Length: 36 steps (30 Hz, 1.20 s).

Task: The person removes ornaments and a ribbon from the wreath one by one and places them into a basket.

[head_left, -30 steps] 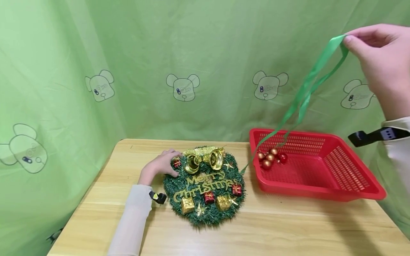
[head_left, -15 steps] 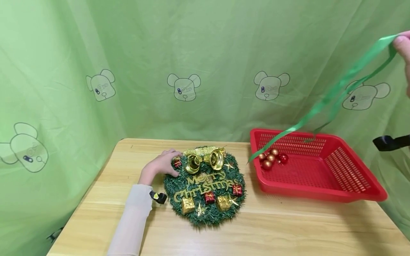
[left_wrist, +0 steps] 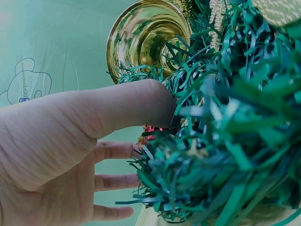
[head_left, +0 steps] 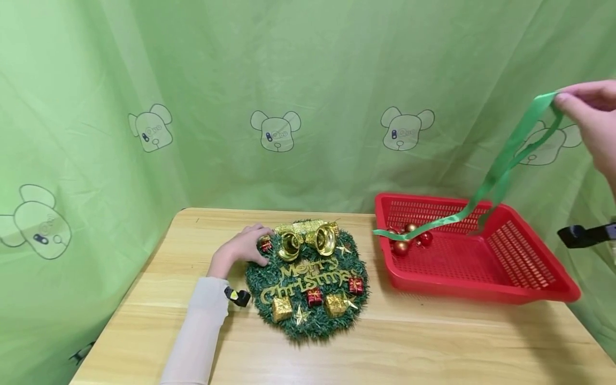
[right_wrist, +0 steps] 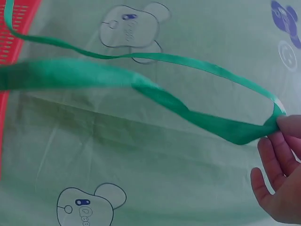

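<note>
A green Christmas wreath lies flat on the wooden table, with gold bells, small gift boxes, stars and gold "Merry Christmas" lettering. My left hand grips its upper left edge; in the left wrist view the thumb presses into the tinsel while the other fingers reach along the outer side. High at the right, my right hand pinches a green satin ribbon between thumb and fingers. Two ribbon tails hang from the pinch, one trailing over the basket toward its left rim.
A red plastic basket stands on the right of the table. Several gold balls and a red ball lie in its left corner. A green curtain with bear-head drawings hangs behind the table.
My right hand swung out to the right, then came back left and lower with the ribbon. The ribbon's end has left the wreath's edge. The left hand and wreath stay put.
</note>
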### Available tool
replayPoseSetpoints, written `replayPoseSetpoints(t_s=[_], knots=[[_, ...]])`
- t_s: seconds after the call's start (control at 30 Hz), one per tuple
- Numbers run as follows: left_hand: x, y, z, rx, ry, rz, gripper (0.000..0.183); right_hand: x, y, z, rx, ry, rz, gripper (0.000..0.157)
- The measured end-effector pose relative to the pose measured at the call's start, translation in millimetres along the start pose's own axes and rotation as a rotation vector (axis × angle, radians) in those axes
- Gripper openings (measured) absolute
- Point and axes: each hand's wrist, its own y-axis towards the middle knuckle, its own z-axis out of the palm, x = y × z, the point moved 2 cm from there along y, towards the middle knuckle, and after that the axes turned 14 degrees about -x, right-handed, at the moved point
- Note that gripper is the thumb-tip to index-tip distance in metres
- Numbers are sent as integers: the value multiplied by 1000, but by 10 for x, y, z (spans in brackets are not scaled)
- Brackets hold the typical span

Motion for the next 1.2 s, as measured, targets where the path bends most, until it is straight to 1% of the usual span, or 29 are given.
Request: replayPoseSetpoints(t_s=[0.03, 0.1, 0.2, 0.23, 0.37, 0.43, 0.57, 0.77, 0.9, 1.07, 1.2], knots=[[3, 2, 5, 1, 1, 1, 77, 11, -49, 25, 21, -29, -4, 16], [5, 5, 12, 1, 4, 1, 77, 25, -142, 67, 70, -126, -29, 18], [6, 7, 12, -1, 5, -5, 77, 38, -255, 122, 122, -273, -90, 23], [3, 5, 11, -1, 5, -7, 77, 42, -287, 139, 138, -295, -102, 24], [-14, -7, 3, -3, -4, -11, 77, 67, -388, 196, 204, -292, -126, 21], [-18, -9, 1, -2, -1, -12, 77, 75, -423, 221, 237, -284, -124, 21], [-14, -9, -2, 0, 2, -10, 77, 73, -475, 259, 301, -343, -130, 22], [-11, -10, 2, -3, -8, -8, 77, 54, -542, 350, 395, -397, -177, 21], [-10, -8, -2, -1, -7, -6, 76, 26, -588, 445, 454, -433, -206, 20], [-10, -13, -5, 3, -4, -5, 76, -8, -671, 569, 549, -469, -221, 20], [-6, -9, -4, 4, 10, 8, 76, -36, -738, 667, 618, -500, -263, 16]])
